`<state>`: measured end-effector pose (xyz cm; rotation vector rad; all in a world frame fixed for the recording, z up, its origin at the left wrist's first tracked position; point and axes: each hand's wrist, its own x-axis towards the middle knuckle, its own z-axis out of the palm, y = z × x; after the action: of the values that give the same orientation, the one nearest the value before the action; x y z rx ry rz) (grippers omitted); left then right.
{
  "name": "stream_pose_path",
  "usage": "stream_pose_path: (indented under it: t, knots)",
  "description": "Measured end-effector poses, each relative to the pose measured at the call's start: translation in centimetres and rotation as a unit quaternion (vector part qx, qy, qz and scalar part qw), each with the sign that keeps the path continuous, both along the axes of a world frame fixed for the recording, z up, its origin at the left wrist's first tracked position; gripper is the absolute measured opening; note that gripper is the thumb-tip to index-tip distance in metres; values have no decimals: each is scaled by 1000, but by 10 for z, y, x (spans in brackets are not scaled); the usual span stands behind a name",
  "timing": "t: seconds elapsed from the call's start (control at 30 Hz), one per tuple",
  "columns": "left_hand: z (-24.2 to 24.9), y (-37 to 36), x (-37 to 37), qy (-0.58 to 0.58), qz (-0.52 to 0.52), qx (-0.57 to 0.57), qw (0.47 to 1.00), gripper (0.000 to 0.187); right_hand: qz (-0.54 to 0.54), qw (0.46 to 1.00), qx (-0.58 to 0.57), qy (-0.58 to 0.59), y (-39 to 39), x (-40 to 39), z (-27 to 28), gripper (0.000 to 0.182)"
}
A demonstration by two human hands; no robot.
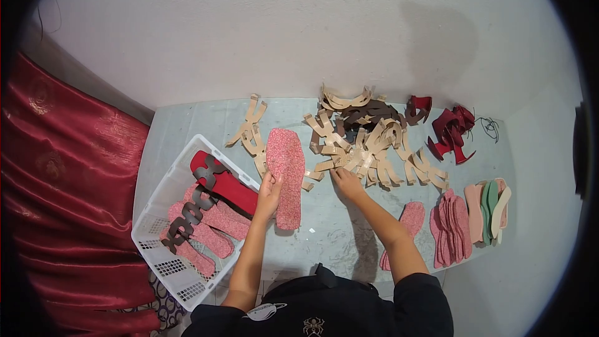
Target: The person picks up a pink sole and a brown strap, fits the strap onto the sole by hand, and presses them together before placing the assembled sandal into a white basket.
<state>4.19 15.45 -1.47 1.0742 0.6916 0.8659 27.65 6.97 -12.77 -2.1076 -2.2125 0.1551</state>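
A pink patterned insole (287,168) is upright in my left hand (269,195), which is closed around its left edge at mid-length. My right hand (347,182) is at the near edge of a heap of beige sandal straps (368,150). Its fingers are curled on a beige strap there, and the fingertips are partly hidden. Dark brown straps (373,112) lie among the beige ones at the back of the heap. A few more beige straps (253,134) lie behind and to the left of the insole.
At left, a white plastic basket (178,296) holds pink insoles (212,237), a red sole piece (234,193) and dark straps (203,196). Red straps (452,128) lie back right. Pink insoles (452,224) and green and cream ones (488,212) line the right side. A red curtain (75,181) hangs left.
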Motion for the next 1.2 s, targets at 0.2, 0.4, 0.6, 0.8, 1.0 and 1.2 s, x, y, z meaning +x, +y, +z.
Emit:
stream_pose_path:
  t: [0.2,0.4,0.6,0.8,1.0,1.2]
  knots:
    - [-5,1,0,-8,2,3,1000,31,-62,988,108,-91,4,-6,-4,47]
    - [2,-1,1,-13,5,1,1000,31,-95,987,93,-89,25,12,-11,49]
    - [-3,1,0,0,3,18,1000,31,-69,996,47,-32,35,29,1,42]
    - [-7,2,-2,4,3,21,1000,31,-37,985,40,161,42,34,22,38]
    - [-2,0,1,-5,11,36,999,32,-98,908,217,345,72,57,87,32]
    - [-4,1,1,-12,8,50,999,32,-123,816,244,509,81,75,131,18]
